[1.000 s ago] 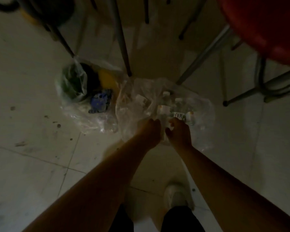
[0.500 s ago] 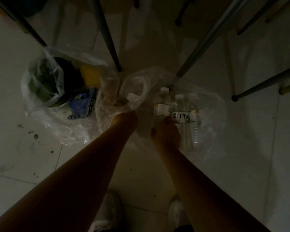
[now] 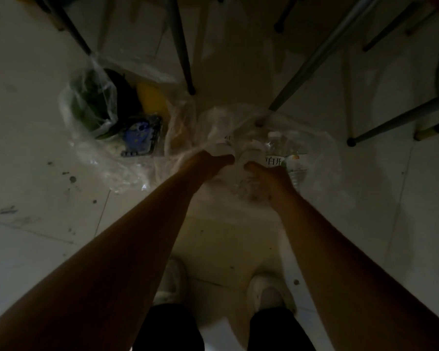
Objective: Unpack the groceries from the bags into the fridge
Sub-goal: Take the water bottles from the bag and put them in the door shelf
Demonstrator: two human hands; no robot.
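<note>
The water bottles (image 3: 276,153) are standing upright in the clear bag (image 3: 314,158) at centre frame, just beyond the right hand (image 3: 269,176), whose grip is spreading loosely; the left hand (image 3: 211,163) is pinching bag plastic beside them.

Thin clear plastic, crinkled and glossy, on the right bag (image 3: 322,158) and the left bag (image 3: 94,158); clear ribbed plastic with a smooth white paper-like label on the water bottles (image 3: 276,153). Dark moulded plastic, faintly shiny, on the blue-printed tray (image 3: 141,135); smooth, waxy-looking yellow skin on the item (image 3: 151,98) behind it. Pale, hard, dully reflective tile with dark scuffs and specks across the floor (image 3: 31,198), smooth metal on the slanted chair legs (image 3: 312,59), matt white on the shoes (image 3: 264,292) and matt black cloth on the trouser legs (image 3: 274,330).
</note>
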